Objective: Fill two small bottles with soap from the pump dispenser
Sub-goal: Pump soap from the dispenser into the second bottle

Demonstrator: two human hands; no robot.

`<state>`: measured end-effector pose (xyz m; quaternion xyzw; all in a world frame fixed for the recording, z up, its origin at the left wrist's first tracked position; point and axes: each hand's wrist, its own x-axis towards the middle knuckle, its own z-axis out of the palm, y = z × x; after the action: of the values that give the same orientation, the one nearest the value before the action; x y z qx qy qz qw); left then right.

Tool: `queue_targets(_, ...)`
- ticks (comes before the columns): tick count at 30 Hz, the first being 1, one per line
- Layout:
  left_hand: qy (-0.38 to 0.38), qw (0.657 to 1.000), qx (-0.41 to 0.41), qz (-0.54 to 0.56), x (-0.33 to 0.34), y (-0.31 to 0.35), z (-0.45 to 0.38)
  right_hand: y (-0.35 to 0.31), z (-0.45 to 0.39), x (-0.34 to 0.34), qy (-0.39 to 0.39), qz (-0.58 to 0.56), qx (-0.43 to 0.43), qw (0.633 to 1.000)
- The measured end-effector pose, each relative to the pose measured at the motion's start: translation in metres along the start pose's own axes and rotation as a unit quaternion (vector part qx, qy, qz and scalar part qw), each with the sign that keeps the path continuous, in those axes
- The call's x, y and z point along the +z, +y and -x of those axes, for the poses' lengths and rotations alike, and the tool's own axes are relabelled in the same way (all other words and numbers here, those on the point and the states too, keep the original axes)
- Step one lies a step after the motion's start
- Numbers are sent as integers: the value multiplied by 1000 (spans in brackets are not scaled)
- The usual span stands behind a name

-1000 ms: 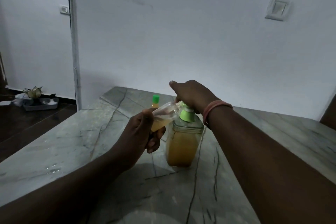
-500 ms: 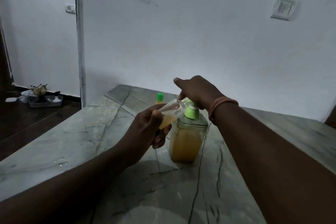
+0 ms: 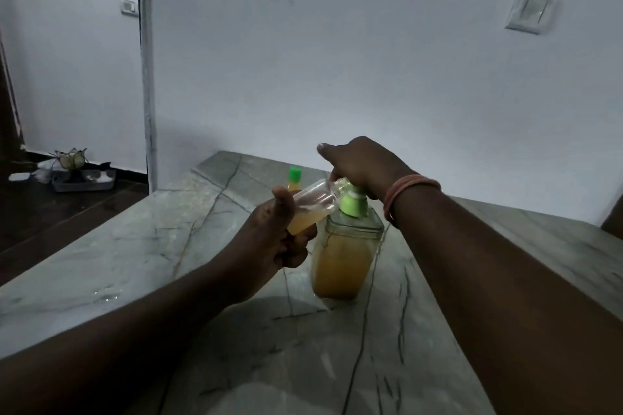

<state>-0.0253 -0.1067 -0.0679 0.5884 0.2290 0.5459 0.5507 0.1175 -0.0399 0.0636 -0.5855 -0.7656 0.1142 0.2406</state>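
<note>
A clear pump dispenser [image 3: 342, 263] with a green collar, holding orange soap, stands on the marble table [image 3: 141, 246]. My right hand [image 3: 364, 165] rests on top of its pump head, index finger stretched out to the left. My left hand [image 3: 276, 236] grips a small clear bottle [image 3: 312, 209], tilted with its open mouth at the pump spout; orange soap sits in its lower part. A second small bottle [image 3: 294, 178] with a green cap stands behind, mostly hidden by my left hand.
A white wall runs close behind the table, with a switch plate [image 3: 527, 12] on it. To the left the table edge drops to a dark floor, where a grey tray [image 3: 84, 180] of small items lies.
My right hand and the pump head have risen slightly. The view has shifted a little; the left hand keeps the tilted bottle at the spout.
</note>
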Motion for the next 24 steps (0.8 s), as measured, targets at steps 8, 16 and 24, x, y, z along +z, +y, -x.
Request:
queue_targets(8, 7, 993, -13, 121, -1, 3, 6, -4, 4, -6, -55, 27, 11, 998)
queue_targets(16, 15, 989, -17, 143, -3, 5, 3, 4, 2, 0, 8, -41, 18, 999)
queue_targets(24, 27, 990, -15, 136, 2, 7, 5, -1, -2, -6, -43, 35, -5, 998)
